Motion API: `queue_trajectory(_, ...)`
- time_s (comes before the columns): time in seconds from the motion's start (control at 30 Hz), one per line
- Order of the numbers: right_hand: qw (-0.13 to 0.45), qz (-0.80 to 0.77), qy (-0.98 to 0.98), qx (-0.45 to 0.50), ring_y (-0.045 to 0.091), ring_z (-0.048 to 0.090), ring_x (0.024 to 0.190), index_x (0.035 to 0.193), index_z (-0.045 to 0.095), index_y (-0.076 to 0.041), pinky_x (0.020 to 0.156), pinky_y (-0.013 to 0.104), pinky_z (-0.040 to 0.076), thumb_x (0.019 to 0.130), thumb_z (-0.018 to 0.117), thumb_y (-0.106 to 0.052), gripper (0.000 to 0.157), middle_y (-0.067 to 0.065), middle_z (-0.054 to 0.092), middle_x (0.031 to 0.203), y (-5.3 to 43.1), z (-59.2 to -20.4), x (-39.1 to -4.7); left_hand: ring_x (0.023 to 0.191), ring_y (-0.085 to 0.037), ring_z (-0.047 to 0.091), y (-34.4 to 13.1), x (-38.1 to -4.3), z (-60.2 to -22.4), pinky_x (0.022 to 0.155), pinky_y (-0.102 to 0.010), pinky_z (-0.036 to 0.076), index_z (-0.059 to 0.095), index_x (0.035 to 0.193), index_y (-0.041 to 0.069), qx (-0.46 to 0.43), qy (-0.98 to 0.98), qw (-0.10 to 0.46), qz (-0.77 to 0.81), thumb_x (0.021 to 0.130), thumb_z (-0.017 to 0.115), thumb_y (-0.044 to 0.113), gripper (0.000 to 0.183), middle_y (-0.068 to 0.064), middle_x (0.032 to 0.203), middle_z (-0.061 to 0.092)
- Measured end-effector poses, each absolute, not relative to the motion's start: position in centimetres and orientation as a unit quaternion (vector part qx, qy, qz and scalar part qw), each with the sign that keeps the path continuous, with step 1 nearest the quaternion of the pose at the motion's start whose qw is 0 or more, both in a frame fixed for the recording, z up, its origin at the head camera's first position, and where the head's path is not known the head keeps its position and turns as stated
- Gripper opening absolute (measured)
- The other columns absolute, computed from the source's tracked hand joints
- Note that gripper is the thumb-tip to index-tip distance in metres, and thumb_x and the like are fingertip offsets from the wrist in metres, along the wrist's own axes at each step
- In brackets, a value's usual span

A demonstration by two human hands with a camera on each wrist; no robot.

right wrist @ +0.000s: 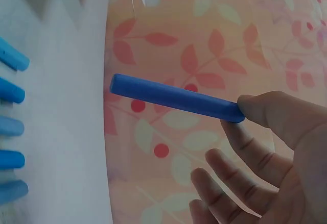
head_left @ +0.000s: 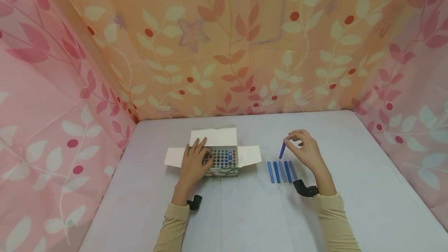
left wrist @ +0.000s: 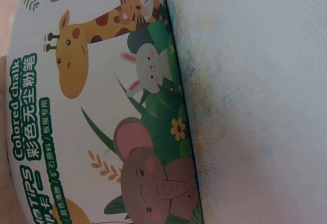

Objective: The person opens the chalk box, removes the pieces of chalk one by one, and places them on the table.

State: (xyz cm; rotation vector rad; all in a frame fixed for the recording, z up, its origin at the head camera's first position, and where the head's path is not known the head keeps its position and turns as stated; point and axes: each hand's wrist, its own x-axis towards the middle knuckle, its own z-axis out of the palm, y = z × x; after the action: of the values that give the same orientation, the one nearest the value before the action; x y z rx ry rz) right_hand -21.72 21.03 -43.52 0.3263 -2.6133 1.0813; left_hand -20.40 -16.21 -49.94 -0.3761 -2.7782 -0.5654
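A dark blue chalk stick is pinched by one end between the thumb and index finger of my right hand; the other fingers stay loosely spread. In the head view this stick slants down above a row of several blue chalk sticks on the table. My left hand rests over the left part of the chalk box, fingers spread toward its back flap. Many chalk ends fill the box, and a few blue ones stand higher near the right side. The left wrist view shows the box's printed animal front.
White cardboard flaps stand out from the box at left, right and back. The table has a white cover. Floral curtains hang behind and on both sides. A black wrist mount juts from the right wrist near the row of sticks.
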Motion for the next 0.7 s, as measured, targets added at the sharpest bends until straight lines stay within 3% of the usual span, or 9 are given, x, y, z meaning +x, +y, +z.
queue_trajectory(0.2, 0.136, 0.355, -0.918, 0.112, 0.032, 0.056, 0.096, 0.091, 0.065, -0.003, 0.073, 0.047, 0.051, 0.087, 0.064, -0.024, 0.021, 0.015, 0.058, 0.106, 22.4, -43.7, -21.8, 0.142, -0.022, 0.016, -16.2, -20.3, -49.9, 0.118, -0.046, 0.001, 0.059, 0.09, 0.028, -0.127, -0.962, 0.139, -0.199, 0.088, 0.056, 0.04, 0.013, 0.003, 0.151, 0.03)
queue_trajectory(0.47, 0.074, 0.335, -0.933, 0.107, 0.036, 0.059, 0.093, 0.093, 0.064, -0.003, 0.076, 0.051, 0.051, 0.088, 0.062, -0.027, 0.025, 0.016, 0.058, 0.107, 24.0, -43.8, -21.4, 0.143, -0.02, 0.015, -16.3, -20.4, -50.0, 0.117, -0.048, 0.004, 0.058, 0.09, 0.027, -0.131, -0.961, 0.141, -0.2, 0.088, 0.055, 0.04, 0.013, 0.003, 0.15, 0.03)
queue_trajectory(0.7, 0.051, 0.292, -0.951, 0.092, 0.034, 0.059, 0.088, 0.093, 0.065, -0.002, 0.07, 0.045, 0.051, 0.087, 0.062, -0.03, 0.028, 0.018, 0.061, 0.103, 25.1, -43.9, -21.4, 0.142, -0.02, 0.016, -16.3, -20.5, -50.0, 0.117, -0.049, 0.006, 0.058, 0.089, 0.028, -0.131, -0.961, 0.143, -0.196, 0.088, 0.055, 0.039, 0.012, 0.003, 0.15, 0.031)
